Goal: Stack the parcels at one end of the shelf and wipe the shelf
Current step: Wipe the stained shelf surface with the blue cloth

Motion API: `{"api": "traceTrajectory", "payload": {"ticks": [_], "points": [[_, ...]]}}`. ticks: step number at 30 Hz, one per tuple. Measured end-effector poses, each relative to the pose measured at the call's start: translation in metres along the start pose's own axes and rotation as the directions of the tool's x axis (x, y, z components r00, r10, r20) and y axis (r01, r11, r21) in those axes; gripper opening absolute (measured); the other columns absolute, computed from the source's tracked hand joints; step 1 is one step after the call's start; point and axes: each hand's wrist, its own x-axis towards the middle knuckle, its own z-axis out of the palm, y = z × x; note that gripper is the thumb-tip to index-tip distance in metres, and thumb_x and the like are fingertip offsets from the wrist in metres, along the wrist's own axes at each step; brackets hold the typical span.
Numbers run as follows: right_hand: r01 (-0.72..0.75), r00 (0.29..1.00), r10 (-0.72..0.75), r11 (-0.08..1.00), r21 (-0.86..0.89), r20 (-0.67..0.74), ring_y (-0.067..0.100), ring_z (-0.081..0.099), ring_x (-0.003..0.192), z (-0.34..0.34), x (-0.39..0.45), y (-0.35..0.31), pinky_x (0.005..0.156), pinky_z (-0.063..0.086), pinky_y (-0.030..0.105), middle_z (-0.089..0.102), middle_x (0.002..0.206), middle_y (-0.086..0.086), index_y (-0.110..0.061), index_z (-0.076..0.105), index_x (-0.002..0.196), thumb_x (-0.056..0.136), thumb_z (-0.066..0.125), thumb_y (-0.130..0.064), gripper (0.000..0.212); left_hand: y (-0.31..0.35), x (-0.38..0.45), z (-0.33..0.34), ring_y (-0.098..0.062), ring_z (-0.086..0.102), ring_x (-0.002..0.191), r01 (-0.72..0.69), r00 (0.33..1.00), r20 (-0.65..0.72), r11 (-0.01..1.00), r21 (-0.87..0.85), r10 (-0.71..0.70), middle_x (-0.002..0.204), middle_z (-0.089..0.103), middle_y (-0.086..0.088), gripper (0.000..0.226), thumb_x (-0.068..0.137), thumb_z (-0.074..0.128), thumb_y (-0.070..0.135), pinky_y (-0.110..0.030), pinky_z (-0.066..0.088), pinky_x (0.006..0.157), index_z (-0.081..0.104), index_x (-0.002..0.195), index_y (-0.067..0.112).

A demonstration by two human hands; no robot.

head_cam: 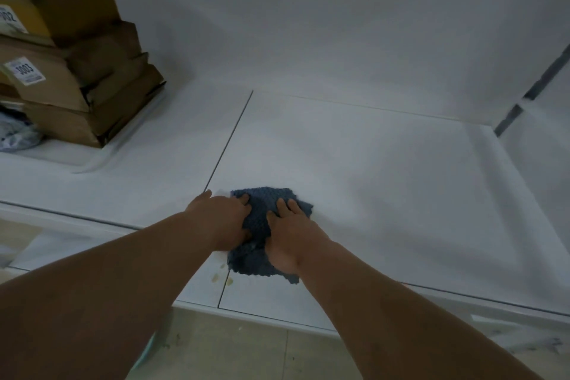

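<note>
Shelf: white shelf [385, 170], smooth and matte, made of flat panels; a thin dark seam [229, 140] runs from the back wall toward the front edge, just left of the hands.
Cloth: blue cloth [265, 203], knitted or waffle-textured, crumpled into a rough lump with ragged edges; lies on the shelf near the front edge, about midway along it, just right of the seam.
Left hand: left hand [223, 219] pressed on the cloth's left side, fingers [245, 199] curled into the fabric and bunching it.
Right hand: right hand [291, 231] laid flat on the cloth's right side, fingers [285, 205] spread and extended, palm pressing down, not closed around anything.
Arms: both forearms bare, reaching in from the bottom of the view.
Stains: small yellowish-brown spots [216, 277] on the shelf at the front edge, just below the cloth beside the seam.
Parcels: parcels [80, 77], brown cardboard, boxy with sharp corners and some crushed flaps, stacked several high at the left end of the shelf against the back wall; well apart from the cloth.
Labels: white printed labels [25, 71] on the fronts of two boxes; text blurred.
Bag: crumpled pale plastic bag [17, 133] at the far left edge, beside the lowest parcel.
Floor: beige tiled floor [240, 352] below the shelf's front edge, with dark scuffs.
</note>
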Motion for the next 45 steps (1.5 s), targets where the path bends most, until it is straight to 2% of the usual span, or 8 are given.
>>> {"api": "traceTrajectory", "payload": {"ticks": [3, 6, 13, 17, 27, 35, 40, 45], "points": [[-0.01, 1.0, 0.011, 1.0, 0.025, -0.029, 0.026, -0.016, 0.149, -0.004, 0.017, -0.004, 0.123, 0.002, 0.044, -0.016, 0.162, 0.007, -0.012, 0.0, 0.155, 0.101, 0.034, -0.045, 0.072, -0.008, 0.015, -0.002, -0.015, 0.026, 0.144, 0.025, 1.0, 0.013, 1.0, -0.004, -0.025, 0.163, 0.003, 0.006, 0.066, 0.099, 0.035, 0.046, -0.048, 0.01, 0.119, 0.011, 0.155, 0.021], [-0.04, 0.999, 0.04, 0.999, 0.035, -0.022, 0.027, -0.019, 0.148, -0.013, 0.036, -0.005, 0.122, 0.0, 0.042, -0.02, 0.161, 0.008, -0.011, -0.004, 0.155, 0.1, 0.037, -0.041, 0.075, -0.02, 0.037, -0.004, -0.019, 0.014, 0.148, 0.021, 1.0, -0.016, 0.998, -0.053, -0.022, 0.163, 0.007, -0.001, 0.062, 0.099, 0.038, 0.036, -0.054, 0.011, 0.118, 0.017, 0.154, 0.017], [-0.184, 0.98, 0.194, 0.968, 0.171, -0.046, 0.026, -0.021, 0.147, -0.046, 0.087, 0.007, 0.122, -0.003, 0.042, -0.023, 0.16, 0.009, -0.009, -0.009, 0.154, 0.099, 0.04, -0.024, 0.075, -0.039, 0.113, -0.034, -0.018, -0.007, 0.15, -0.097, 0.995, 0.053, 0.966, 0.24, 0.087, 0.162, -0.01, -0.002, 0.068, 0.101, 0.031, 0.041, -0.061, 0.003, 0.116, -0.002, 0.155, 0.015], [-0.252, 0.96, 0.269, 0.953, 0.17, -0.084, 0.028, -0.021, 0.147, -0.057, 0.119, 0.0, 0.122, -0.003, 0.044, -0.021, 0.16, 0.009, -0.011, -0.009, 0.154, 0.097, 0.04, -0.028, 0.077, -0.062, 0.137, -0.04, -0.015, -0.004, 0.15, -0.099, 0.995, 0.005, 0.962, 0.254, 0.101, 0.162, -0.01, -0.001, 0.072, 0.1, 0.028, 0.048, -0.061, 0.0, 0.115, -0.004, 0.154, 0.014], [-0.183, 0.98, 0.189, 0.979, 0.096, -0.063, 0.026, -0.02, 0.148, -0.064, 0.155, -0.05, 0.122, -0.003, 0.045, -0.019, 0.161, 0.005, -0.021, -0.006, 0.155, 0.096, 0.043, -0.023, 0.077, -0.13, 0.124, -0.027, -0.014, 0.012, 0.149, -0.054, 0.997, -0.048, 0.993, 0.102, 0.059, 0.163, -0.004, 0.005, 0.069, 0.099, 0.023, 0.055, -0.052, -0.003, 0.117, 0.002, 0.155, 0.02], [-0.116, 0.992, 0.118, 0.991, 0.064, -0.037, 0.024, -0.016, 0.149, -0.043, 0.123, -0.077, 0.122, -0.001, 0.042, -0.017, 0.162, 0.002, -0.02, -0.005, 0.155, 0.097, 0.041, -0.023, 0.074, -0.138, 0.083, -0.001, -0.014, 0.008, 0.149, -0.081, 0.993, -0.086, 0.995, 0.049, 0.085, 0.163, 0.007, 0.002, 0.068, 0.098, 0.03, 0.051, -0.046, 0.008, 0.118, 0.015, 0.154, 0.016], [-0.046, 0.999, 0.046, 0.999, 0.015, -0.026, 0.025, -0.014, 0.149, -0.024, 0.09, -0.087, 0.122, 0.004, 0.044, -0.014, 0.163, 0.003, -0.019, -0.002, 0.155, 0.097, 0.044, -0.024, 0.075, -0.124, 0.04, 0.016, -0.016, 0.023, 0.145, -0.037, 0.997, -0.064, 0.999, 0.001, 0.037, 0.162, 0.011, 0.001, 0.064, 0.098, 0.033, 0.049, -0.045, 0.01, 0.118, 0.021, 0.152, 0.016], [-0.009, 1.0, 0.009, 1.0, 0.01, -0.027, 0.024, -0.012, 0.15, -0.001, 0.046, -0.084, 0.123, 0.004, 0.043, -0.012, 0.163, 0.003, -0.017, 0.0, 0.155, 0.098, 0.043, -0.023, 0.073, -0.091, 0.001, 0.024, -0.015, 0.037, 0.136, -0.051, 0.996, -0.076, 0.997, 0.051, 0.055, 0.155, 0.029, 0.005, 0.055, 0.098, 0.036, 0.045, -0.042, 0.017, 0.116, 0.033, 0.146, 0.02]]}}
